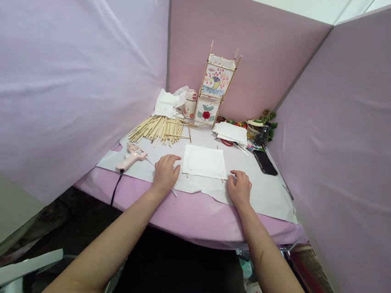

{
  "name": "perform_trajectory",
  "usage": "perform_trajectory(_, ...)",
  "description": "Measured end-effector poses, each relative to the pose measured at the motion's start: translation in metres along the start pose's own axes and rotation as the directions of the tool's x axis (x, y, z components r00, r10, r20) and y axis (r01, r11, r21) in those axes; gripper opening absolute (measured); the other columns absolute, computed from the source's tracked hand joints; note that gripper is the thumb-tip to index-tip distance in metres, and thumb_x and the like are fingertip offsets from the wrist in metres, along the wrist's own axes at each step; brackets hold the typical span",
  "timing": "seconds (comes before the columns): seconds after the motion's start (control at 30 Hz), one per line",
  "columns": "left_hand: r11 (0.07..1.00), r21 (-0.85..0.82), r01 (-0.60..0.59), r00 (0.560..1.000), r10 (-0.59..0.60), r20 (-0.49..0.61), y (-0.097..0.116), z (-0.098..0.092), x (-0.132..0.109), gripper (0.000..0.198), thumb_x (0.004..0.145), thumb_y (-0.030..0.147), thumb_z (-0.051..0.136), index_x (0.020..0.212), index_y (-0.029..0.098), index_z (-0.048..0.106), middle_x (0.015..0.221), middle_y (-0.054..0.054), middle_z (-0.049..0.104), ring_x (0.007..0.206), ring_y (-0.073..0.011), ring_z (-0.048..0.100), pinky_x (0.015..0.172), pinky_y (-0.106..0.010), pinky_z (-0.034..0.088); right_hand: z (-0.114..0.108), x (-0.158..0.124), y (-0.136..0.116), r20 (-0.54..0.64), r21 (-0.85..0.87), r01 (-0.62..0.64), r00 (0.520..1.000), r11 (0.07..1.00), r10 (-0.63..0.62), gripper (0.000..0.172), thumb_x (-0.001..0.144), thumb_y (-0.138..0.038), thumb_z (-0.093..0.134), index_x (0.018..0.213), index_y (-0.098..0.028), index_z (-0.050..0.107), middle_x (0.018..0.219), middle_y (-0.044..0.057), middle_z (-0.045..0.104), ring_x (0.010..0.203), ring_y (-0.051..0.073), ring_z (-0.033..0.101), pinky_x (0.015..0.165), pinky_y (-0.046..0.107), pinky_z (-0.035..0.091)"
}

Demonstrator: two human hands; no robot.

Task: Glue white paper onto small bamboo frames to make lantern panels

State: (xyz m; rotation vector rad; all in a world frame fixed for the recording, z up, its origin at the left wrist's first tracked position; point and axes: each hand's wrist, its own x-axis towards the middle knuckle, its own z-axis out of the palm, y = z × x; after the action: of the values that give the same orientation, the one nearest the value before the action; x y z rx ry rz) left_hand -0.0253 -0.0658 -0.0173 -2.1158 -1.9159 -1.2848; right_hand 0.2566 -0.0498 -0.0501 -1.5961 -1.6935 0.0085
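Note:
A white paper panel (205, 161) lies flat before me, with thin stick ends poking out from under its near and far edges. My left hand (167, 171) rests on the table to its left, fingers apart and holding nothing. On the other side, my right hand (239, 186) lies by the panel's near right corner, its fingers loosely curved and apart, also holding nothing. Left of my left hand is a pink glue gun (132, 157) on its side, with a black cord hanging over the table edge. A glue stick (174, 193) lies partly hidden by my left wrist.
Many thin wooden sticks (159, 130) are heaped at the back left, near white tissues (167, 103) and a bottle (190, 104). A tall stick-and-paper lantern (214, 86) with drawings stands behind. At right are stacked white sheets (231, 133), red-handled scissors (226, 143) and a phone (265, 163).

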Motion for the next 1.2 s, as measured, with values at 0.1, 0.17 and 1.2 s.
perform_trajectory(0.1,0.998,0.02,-0.064,0.987,0.06,0.147,-0.004,0.005,-0.002,0.035,0.08,0.013,0.051,0.111,0.024,0.06,0.115,-0.006,0.063,0.112,-0.0249,0.054,0.094,-0.042,0.041,-0.004,0.002,0.005,0.06,0.07,0.027,0.998,0.997,-0.031,0.027,0.078,-0.024,0.049,0.101,-0.021,0.062,0.108,0.007,0.065,0.101,0.026,0.055,0.092,0.042,0.037)
perform_trajectory(0.17,0.993,0.042,-0.11,0.972,0.099,0.212,-0.005,0.007,-0.004,0.04,0.075,0.01,0.052,0.111,0.026,0.062,0.119,-0.006,0.061,0.117,-0.0253,0.051,0.095,-0.043,0.04,-0.007,0.002,0.008,0.091,0.108,0.063,0.993,0.992,-0.073,0.03,0.075,-0.022,0.051,0.102,-0.022,0.062,0.109,0.007,0.065,0.103,0.026,0.055,0.092,0.041,0.038)
perform_trajectory(1.2,0.974,-0.007,-0.225,0.92,0.215,0.327,-0.003,0.017,0.012,0.015,0.09,0.016,0.044,0.088,0.02,0.059,0.087,-0.003,0.068,0.085,-0.021,0.062,0.087,-0.037,0.041,-0.007,0.017,0.011,0.211,0.166,0.172,0.956,0.971,-0.206,0.01,0.087,-0.021,0.053,0.086,-0.022,0.063,0.086,0.002,0.067,0.084,0.02,0.059,0.077,0.032,0.045)
